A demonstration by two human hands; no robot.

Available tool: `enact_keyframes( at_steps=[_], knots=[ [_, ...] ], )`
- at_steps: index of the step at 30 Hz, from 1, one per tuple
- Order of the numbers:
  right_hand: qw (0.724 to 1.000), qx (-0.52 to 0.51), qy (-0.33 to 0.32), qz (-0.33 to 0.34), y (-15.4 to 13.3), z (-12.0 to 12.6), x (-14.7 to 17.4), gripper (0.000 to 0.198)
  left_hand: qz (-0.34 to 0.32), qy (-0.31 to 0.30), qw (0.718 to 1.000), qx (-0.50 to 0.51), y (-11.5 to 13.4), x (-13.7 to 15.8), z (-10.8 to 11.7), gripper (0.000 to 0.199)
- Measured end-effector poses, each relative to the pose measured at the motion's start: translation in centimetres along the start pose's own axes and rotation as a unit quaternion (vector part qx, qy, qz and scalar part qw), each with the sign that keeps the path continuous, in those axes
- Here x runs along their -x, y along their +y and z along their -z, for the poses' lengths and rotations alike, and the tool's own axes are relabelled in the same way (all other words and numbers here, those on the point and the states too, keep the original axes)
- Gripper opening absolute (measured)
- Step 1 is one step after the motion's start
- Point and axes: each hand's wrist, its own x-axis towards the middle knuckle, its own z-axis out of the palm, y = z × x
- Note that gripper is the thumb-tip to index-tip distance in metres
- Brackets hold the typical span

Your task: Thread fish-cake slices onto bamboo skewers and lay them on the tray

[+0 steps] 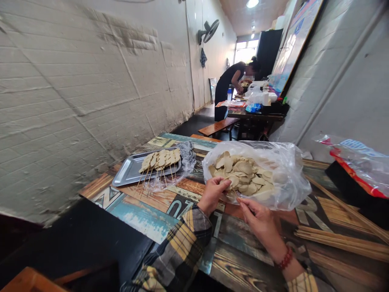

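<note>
A clear plastic bag lies wide open on the table, full of thin pale beige slices. At its near edge my left hand is closed in a pinch on one slice. My right hand, a red bead bracelet on its wrist, pinches a thin wooden skewer whose tip points toward that slice. Whether the tip has pierced it I cannot tell. To the left, a metal tray bears several skewers threaded with slices, their bare sticks jutting over the near rim.
Bundled wooden sticks lie on the right of the patterned table. A black box with red-edged plastic packaging stands beyond them. Crumpled clear film touches the tray. Farther back, a person bends over another table near a bench.
</note>
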Motion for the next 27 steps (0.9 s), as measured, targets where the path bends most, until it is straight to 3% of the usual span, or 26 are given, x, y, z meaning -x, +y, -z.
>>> enact_keyframes(
  at_steps=[10, 21, 27],
  knots=[
    [0.999, -0.018, 0.010, -0.034, -1.1, 0.6, -0.7, 0.040, 0.027, -0.032, 0.999, -0.016, -0.3, 0.8, -1.3, 0.039],
    [0.992, -0.087, 0.016, -0.087, -0.5, 0.8, -0.8, 0.041, -0.014, -0.065, 0.997, -0.040, -0.2, 0.8, -1.6, 0.040],
    [0.967, -0.204, 0.072, -0.135, 0.3, 1.6, -1.2, 0.039, -0.113, 0.062, 0.991, -0.047, 0.7, -1.4, 1.2, 0.036]
  ],
)
